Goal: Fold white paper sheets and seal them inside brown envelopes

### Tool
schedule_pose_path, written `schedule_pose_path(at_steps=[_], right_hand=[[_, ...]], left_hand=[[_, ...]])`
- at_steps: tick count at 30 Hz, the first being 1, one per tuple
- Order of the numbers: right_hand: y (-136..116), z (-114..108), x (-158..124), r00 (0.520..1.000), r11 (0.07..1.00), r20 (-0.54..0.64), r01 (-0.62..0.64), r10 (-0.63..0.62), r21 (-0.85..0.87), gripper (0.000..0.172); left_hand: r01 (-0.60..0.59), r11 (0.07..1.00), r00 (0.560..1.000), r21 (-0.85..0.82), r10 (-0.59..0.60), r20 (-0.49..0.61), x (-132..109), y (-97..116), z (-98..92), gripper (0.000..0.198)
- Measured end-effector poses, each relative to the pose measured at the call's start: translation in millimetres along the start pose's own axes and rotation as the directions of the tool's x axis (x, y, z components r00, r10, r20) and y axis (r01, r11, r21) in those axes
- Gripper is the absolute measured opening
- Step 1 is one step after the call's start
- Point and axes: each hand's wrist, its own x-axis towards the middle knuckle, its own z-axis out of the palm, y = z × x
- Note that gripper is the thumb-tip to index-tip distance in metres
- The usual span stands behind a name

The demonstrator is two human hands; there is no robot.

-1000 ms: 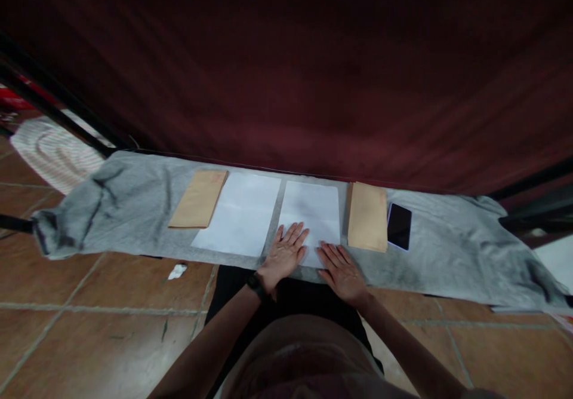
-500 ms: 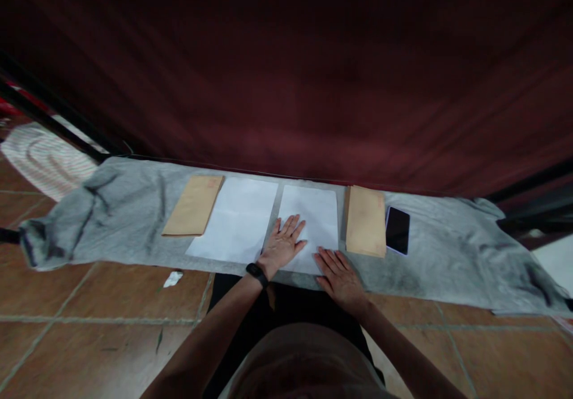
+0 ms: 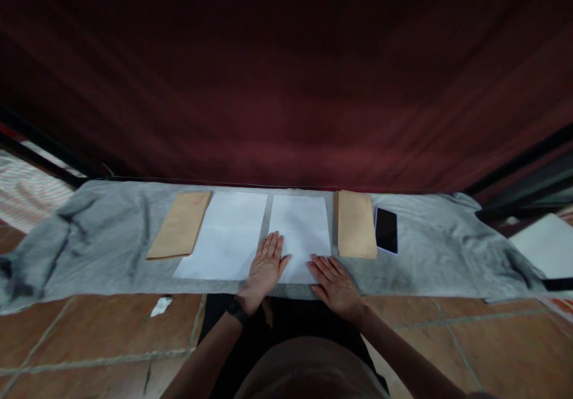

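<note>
Two white paper sheets lie side by side on a grey cloth [image 3: 111, 232]. My left hand [image 3: 265, 266] rests flat and open on the near left corner of the right sheet [image 3: 301, 226]. My right hand [image 3: 333, 279] lies flat and open at that sheet's near right corner. The left sheet [image 3: 226, 235] is untouched. A brown envelope [image 3: 179, 224] lies left of the sheets and another brown envelope [image 3: 355, 224] lies right of them. A black band sits on my left wrist.
A dark phone [image 3: 386, 230] lies on the cloth right of the right envelope. A dark red curtain [image 3: 286, 88] hangs behind the cloth. Brown floor tiles [image 3: 89, 339] carry a small white scrap [image 3: 160, 306]. A white sheet [image 3: 544, 249] shows at the far right.
My view has shifted, so everything sits a little lower and to the left. My left hand has slid slightly back toward the sheet's near edge. Both hands stay flat on the sheet.
</note>
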Motion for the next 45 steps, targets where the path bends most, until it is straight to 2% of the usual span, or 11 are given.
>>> schedule_pose_path(at_steps=[4, 8, 16, 26, 33, 39, 42, 45], right_hand=[[-1.0, 0.3, 0.8, 1.000, 1.000, 0.003, -0.010, 0.010, 0.005, 0.059], [-0.4, 0.8, 0.2, 1.000, 1.000, -0.008, -0.004, 0.005, 0.009, 0.059], [1.1, 0.0, -3.5, 0.999, 1.000, -0.039, -0.010, 0.010, 0.024, 0.060], [3.0, -3.1, -3.2, 0.999, 0.997, -0.028, -0.036, 0.038, 0.061, 0.058], [6.2, 0.6, -4.2, 0.998, 0.991, -0.030, -0.048, 0.053, 0.127, 0.051], [13.7, 0.9, -15.3, 0.999, 0.974, -0.046, -0.005, 0.016, 0.228, 0.055], [16.2, -5.6, -18.7, 1.000, 0.955, -0.027, 0.001, 0.007, 0.297, 0.049], [15.0, -16.6, -18.1, 1.000, 0.919, 0.010, -0.027, 0.025, 0.393, 0.039]], left_hand=[[-0.167, 0.986, 0.985, -0.026, 0.168, 0.025, -15.0, 21.9, -6.3, 0.058], [-0.230, 0.973, 0.973, -0.016, 0.230, 0.018, -23.9, 34.5, -7.8, 0.058], [-0.181, 0.983, 0.983, 0.045, 0.182, -0.031, -43.5, 11.8, -4.1, 0.064], [-0.188, 0.981, 0.982, 0.057, 0.186, 0.034, -43.9, 2.1, -1.7, 0.059], [-0.220, 0.975, 0.975, 0.042, 0.218, 0.041, -48.4, -4.1, -8.0, 0.052], [-0.223, 0.973, 0.968, -0.065, 0.229, 0.106, -62.4, -5.1, -24.2, 0.053], [-0.230, 0.962, 0.969, -0.145, 0.241, 0.057, -67.4, -14.3, -29.5, 0.047], [-0.178, 0.954, 0.983, -0.240, 0.181, -0.009, -70.4, -26.3, -30.7, 0.048]])
